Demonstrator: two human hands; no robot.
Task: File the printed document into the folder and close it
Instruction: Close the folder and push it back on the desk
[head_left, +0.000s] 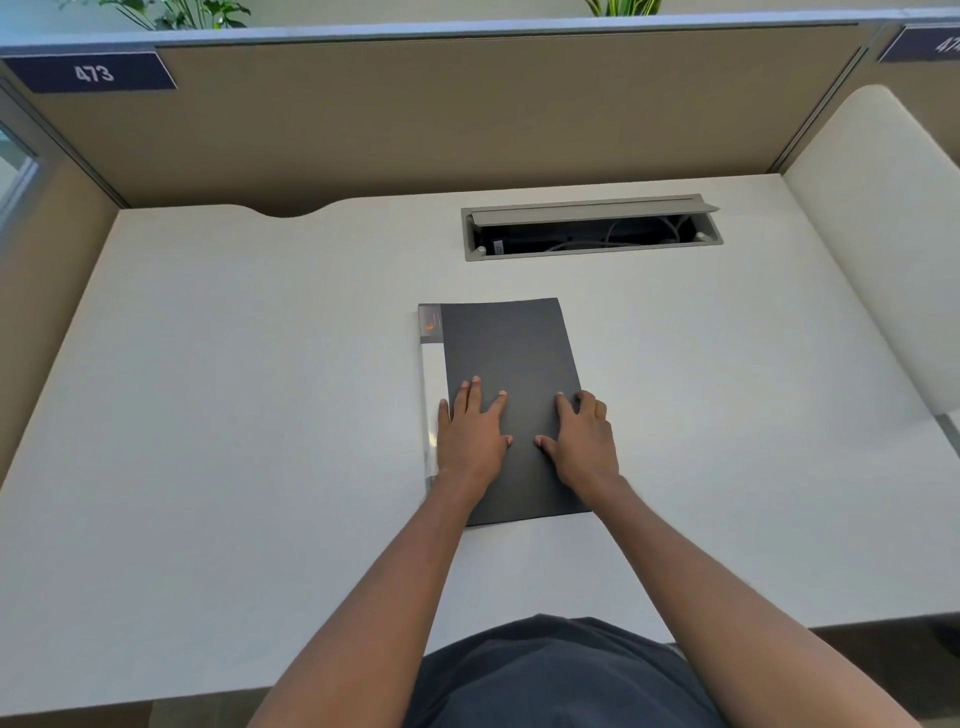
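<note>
- Dark grey folder (511, 374) is seen shut, flat at the middle of the white desk (208, 415), long axis running from near edge to far edge.
- Left hand (470, 434) and right hand (584, 441) are laid spread on its near half, nothing pinched.
- No printed document can be seen.
- A cable tray (592, 228) lies toward the far edge.

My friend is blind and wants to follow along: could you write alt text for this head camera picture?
Two bare hands, left hand and right hand, rest flat on a closed dark grey folder lying on a white desk. Behind it, an open cable hatch is set into the desk, before a tan partition.
</note>
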